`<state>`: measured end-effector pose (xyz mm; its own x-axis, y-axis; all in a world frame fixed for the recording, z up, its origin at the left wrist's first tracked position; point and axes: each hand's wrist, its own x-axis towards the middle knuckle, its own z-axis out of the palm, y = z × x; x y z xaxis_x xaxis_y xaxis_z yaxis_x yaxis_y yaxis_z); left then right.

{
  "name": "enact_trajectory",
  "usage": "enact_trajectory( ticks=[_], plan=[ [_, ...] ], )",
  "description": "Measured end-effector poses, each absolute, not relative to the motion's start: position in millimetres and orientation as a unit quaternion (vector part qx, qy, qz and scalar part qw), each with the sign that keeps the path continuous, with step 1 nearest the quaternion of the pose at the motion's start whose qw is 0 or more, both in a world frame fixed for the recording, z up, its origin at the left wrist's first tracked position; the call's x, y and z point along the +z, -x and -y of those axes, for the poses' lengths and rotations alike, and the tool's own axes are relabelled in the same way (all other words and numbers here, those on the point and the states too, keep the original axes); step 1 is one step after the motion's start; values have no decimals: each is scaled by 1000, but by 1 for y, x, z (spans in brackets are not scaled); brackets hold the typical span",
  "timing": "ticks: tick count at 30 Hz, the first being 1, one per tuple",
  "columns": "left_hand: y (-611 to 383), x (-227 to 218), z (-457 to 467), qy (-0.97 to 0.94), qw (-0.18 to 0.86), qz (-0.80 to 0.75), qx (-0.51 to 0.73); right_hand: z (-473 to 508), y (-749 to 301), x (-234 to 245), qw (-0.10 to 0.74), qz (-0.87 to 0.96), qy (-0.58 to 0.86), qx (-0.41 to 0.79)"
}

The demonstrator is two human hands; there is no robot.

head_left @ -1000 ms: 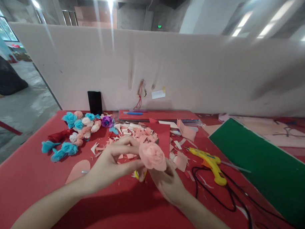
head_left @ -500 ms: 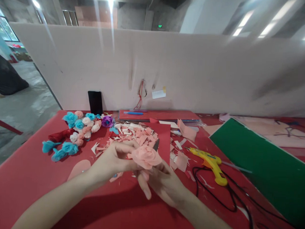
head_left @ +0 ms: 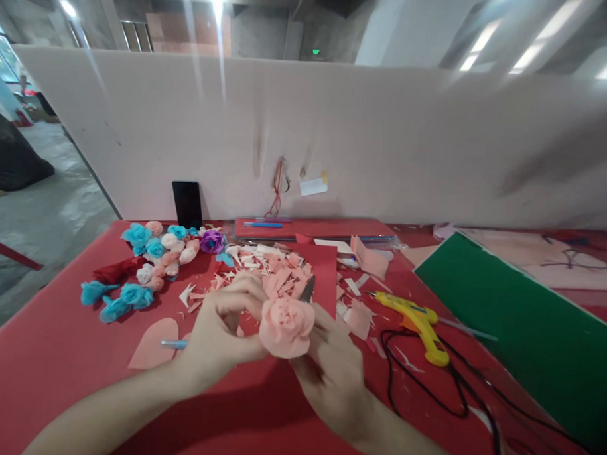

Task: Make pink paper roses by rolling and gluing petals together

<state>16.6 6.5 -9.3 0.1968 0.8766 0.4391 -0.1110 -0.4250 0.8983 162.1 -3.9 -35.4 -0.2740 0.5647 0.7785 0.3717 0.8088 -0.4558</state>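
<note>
A pink paper rose (head_left: 287, 325) is held up over the red table, its layered petals facing me. My left hand (head_left: 230, 324) pinches the rose's left edge between thumb and fingers. Behind and below the bloom, my right hand (head_left: 331, 374) is closed around its underside; the base of the rose is hidden there. A pink petal-shaped paper piece (head_left: 155, 345) lies left of my left wrist, with a light blue pen (head_left: 174, 344) beside it, partly hidden by the hand. Beyond my hands spreads a heap of pink paper scraps (head_left: 282, 273).
Several finished paper flowers (head_left: 155, 248) cluster at the back left, near an upright phone (head_left: 187, 205). On the right lie a yellow glue gun (head_left: 414, 317) with its black cord (head_left: 391, 363) and a green board (head_left: 509, 327). A white partition (head_left: 386, 144) stands behind the table.
The rose has tipped from a side-on view to facing me. My right hand has turned, its fingers now folded behind the bloom. More of the petal piece and pen shows.
</note>
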Motion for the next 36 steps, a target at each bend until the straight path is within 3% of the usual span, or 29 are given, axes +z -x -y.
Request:
enact_trajectory(
  ticks=[3,8,16,22,30,34,36],
  plan=[
    [-18,-10,-6,-649,391,-320,569,3,-162,-41,532,795,290,40],
    [-17,-12,-11,-670,388,-335,537,-1,-164,-39,529,774,308,162],
    [-9,-15,-21,-600,645,-270,388,-14,-168,-35,432,745,199,468],
    [-14,-21,-22,-504,736,-229,391,-14,-160,-45,419,692,161,565],
    [-15,-20,-15,-479,703,-254,459,-8,-157,-43,437,709,179,524],
    [-16,-20,-13,-506,634,-294,506,-6,-163,-34,477,734,220,429],
    [-18,-21,-13,-535,575,-317,531,-3,-165,-33,501,760,263,320]
  ],
)
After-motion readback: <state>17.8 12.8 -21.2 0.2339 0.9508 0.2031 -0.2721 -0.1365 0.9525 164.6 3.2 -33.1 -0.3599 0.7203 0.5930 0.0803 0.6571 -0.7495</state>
